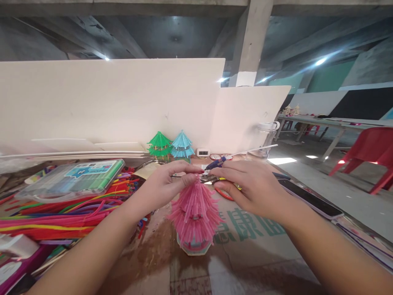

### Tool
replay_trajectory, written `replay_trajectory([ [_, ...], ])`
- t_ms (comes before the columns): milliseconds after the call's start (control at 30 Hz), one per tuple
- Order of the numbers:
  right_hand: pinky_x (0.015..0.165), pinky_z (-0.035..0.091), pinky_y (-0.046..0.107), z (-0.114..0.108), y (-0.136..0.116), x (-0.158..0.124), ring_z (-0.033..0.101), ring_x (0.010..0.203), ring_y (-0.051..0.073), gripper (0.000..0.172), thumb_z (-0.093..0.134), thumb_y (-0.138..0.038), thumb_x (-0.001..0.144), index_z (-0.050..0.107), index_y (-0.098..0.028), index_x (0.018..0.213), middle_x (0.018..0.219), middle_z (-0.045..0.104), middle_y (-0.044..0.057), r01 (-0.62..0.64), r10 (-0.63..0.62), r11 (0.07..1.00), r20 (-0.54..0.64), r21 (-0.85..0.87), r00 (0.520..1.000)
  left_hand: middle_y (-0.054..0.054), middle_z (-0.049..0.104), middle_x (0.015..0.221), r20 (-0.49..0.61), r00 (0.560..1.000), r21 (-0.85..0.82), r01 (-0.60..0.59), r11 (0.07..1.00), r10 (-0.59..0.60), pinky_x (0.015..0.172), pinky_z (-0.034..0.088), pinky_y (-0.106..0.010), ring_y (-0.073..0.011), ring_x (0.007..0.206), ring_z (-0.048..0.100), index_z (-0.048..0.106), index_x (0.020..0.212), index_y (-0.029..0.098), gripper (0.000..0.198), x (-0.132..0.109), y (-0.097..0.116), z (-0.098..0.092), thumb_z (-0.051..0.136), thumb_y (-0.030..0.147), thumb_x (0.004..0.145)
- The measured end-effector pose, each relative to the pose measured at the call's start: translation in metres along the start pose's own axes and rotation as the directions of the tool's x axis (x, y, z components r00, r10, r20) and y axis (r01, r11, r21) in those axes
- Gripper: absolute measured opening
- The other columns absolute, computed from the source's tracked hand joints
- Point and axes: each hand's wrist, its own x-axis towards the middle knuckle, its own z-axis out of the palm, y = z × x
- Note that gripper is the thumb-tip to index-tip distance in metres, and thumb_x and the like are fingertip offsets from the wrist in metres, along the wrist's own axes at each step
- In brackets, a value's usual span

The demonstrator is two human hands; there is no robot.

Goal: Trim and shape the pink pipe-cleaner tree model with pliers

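Observation:
A pink tiered craft tree (196,213) stands upright on a pale angular base in front of me. My left hand (167,180) reaches in from the left, its thumb and index finger closed around the tree's tip. To the right of the tip, my right hand (250,184) hovers with thumb and fingers apart, and nothing shows between them. Just beyond its fingers lie scissors with an orange handle (223,194), partly hidden, and a blue glue gun (216,163).
Colourful pipe cleaners (61,221) and a clear case of markers (76,180) cover the left side. Small green (159,144) and blue (182,144) trees stand at the back by a little clock (203,153). A phone (311,198) lies right, near a clear jug (265,137).

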Motion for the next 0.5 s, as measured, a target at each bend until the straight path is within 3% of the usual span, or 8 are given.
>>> replay_trajectory([
  [500, 0.063, 0.043, 0.033, 0.0032, -0.0010, -0.0013, 0.063, 0.074, 0.020, 0.023, 0.047, -0.021, 0.096, 0.067, -0.015, 0.108, 0.079, 0.068, 0.006, 0.047, -0.043, 0.998, 0.066, -0.052, 0.997, -0.001, 0.071, 0.083, 0.029, 0.996, -0.065, 0.083, 0.994, -0.082, 0.074, 0.050, -0.027, -0.0177, 0.082, 0.064, 0.067, 0.080, 0.019, 0.026, 0.0003, -0.0027, 0.0016, 0.059, 0.043, 0.085],
])
